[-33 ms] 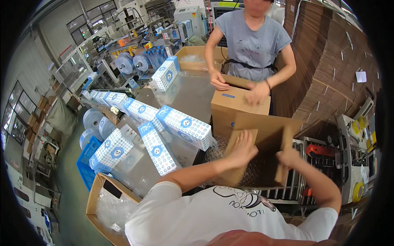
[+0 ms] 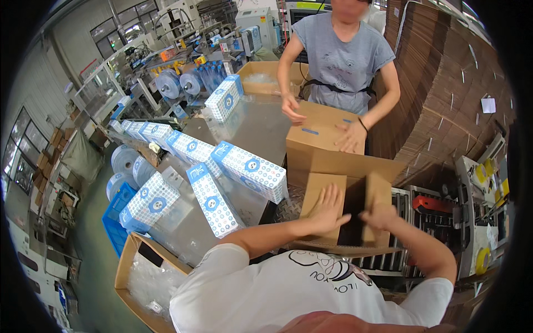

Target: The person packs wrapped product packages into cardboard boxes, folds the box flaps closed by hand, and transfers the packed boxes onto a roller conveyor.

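Head view: left hand, fingers spread, lies flat on the left flap of the carton, just beyond the white shirt; right hand curls at the right flap. Even pressure should keep both flaps square. Blur hides whether the right hand grips; the carton's inside is mostly hidden.

A carton stood before me, packs on the table to its left, rollers to its right.
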A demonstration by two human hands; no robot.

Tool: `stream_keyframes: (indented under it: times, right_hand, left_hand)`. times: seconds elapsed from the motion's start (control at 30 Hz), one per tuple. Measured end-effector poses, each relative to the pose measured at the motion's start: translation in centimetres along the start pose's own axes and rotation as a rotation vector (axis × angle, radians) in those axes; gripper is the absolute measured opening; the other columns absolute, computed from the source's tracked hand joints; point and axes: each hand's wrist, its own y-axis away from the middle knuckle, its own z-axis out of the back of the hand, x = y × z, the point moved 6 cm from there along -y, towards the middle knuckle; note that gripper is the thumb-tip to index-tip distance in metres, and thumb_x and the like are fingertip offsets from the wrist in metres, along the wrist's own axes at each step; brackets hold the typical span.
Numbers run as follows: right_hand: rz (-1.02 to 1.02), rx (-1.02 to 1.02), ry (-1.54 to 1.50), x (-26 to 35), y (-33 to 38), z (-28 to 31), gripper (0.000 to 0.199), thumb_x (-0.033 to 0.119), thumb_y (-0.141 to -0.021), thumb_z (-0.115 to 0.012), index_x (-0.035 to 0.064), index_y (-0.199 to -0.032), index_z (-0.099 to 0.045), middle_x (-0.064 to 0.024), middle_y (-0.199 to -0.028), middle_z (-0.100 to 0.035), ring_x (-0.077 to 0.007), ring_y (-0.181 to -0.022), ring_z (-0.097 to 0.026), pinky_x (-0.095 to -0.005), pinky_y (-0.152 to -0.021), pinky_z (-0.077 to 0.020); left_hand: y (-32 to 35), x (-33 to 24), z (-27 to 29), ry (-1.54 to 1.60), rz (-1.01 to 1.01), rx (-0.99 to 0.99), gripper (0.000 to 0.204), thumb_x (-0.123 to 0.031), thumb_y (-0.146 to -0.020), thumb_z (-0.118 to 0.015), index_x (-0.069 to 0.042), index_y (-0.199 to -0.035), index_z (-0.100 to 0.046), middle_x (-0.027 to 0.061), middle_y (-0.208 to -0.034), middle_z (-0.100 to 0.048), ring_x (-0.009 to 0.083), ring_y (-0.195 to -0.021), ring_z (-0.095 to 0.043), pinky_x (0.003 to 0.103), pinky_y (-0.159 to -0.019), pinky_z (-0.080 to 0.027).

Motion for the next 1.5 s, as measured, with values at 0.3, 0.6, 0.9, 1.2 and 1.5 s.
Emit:
stream_keyframes:
  times: [0.3,0.6,0.9,1.2,1.5]
  right_hand:
    - [0.351,0.390,-0.117,3.0,-2.4,-2.2,0.094,0.048,-0.072,-0.076,0.0043,-0.143,-0.034,-0.0227,-0.142,-0.041,-0.0383,-0.134,-0.034,-0.0452,-0.112,-0.0270]
    - [0.422,-0.690,-0.145,5.2,-1.1,1.8,0.081,0.026,-0.070,-0.077,0.0003,-0.137,-0.039,-0.0279,-0.134,-0.042,-0.0448,-0.124,-0.040,-0.0525,-0.106,-0.0326]
    - [0.114,-0.864,-1.191,-4.0,-8.4,-10.5,0.052,0.032,-0.097,-0.052,-0.0023,-0.136,-0.042,-0.0204,-0.130,-0.051,-0.0299,-0.120,-0.049,-0.0392,-0.103,-0.0358]
    - [-0.347,0.272,-2.058,0.0,-12.2,-44.6,0.079,0.076,-0.081,-0.049,0.0062,-0.115,-0.061,-0.0036,-0.076,-0.058,-0.0157,-0.076,-0.056,-0.0352,-0.064,-0.0395]
    - [0.269,-0.258,-1.956,-15.4,9.3,-3.8,0.059,0.015,-0.083,-0.062,-0.0011,-0.136,-0.044,-0.0133,-0.126,-0.058,-0.0240,-0.113,-0.059,-0.0340,-0.097,-0.0469]
  left_hand:
    - [0.2,14.3,1.1,1.538,0.594,0.460,0.086,-0.065,-0.094,-0.032,0.008,-0.140,-0.036,0.0254,-0.150,-0.030,0.0321,-0.142,-0.026,0.046,-0.117,-0.017]
    - [4.3,8.7,5.2,0.102,0.289,-0.584,0.072,-0.041,-0.087,-0.060,0.004,-0.139,-0.038,0.0249,-0.149,-0.027,0.0416,-0.139,-0.024,0.052,-0.113,-0.019]
    - [5.2,17.1,4.8,-0.169,0.346,-0.255,0.046,-0.032,-0.091,-0.055,-0.022,-0.136,-0.052,0.0202,-0.151,-0.028,0.0404,-0.138,-0.027,0.054,-0.112,-0.021]
    - [6.7,22.1,5.5,-0.304,0.434,-0.055,0.045,-0.030,-0.098,-0.041,-0.027,-0.143,-0.043,0.0163,-0.156,-0.018,0.0425,-0.143,-0.011,0.057,-0.114,-0.009]
    - [6.7,12.0,3.1,1.658,0.801,-0.054,0.074,-0.067,-0.094,-0.030,-0.013,-0.143,-0.042,0.0088,-0.148,-0.037,0.0262,-0.137,-0.033,0.039,-0.110,-0.031]
